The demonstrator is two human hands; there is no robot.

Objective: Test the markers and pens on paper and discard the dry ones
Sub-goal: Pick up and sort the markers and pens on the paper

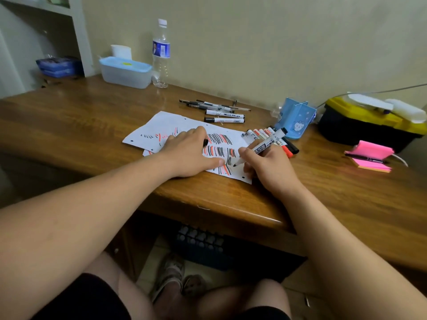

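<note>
White paper [171, 122] streaked black and red, blue pen holder [295, 118], pink sticky notes [369, 150], brown wooden desk [69, 116]

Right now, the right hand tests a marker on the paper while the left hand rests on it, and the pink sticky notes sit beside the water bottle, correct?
Not quite. The head view shows the pink sticky notes at the far right, before the black-and-yellow box, well apart from the water bottle. The right hand does hold the marker.

A home study corner: wooden desk [69, 116], tissue box [126, 72], water bottle [161, 54].
</note>
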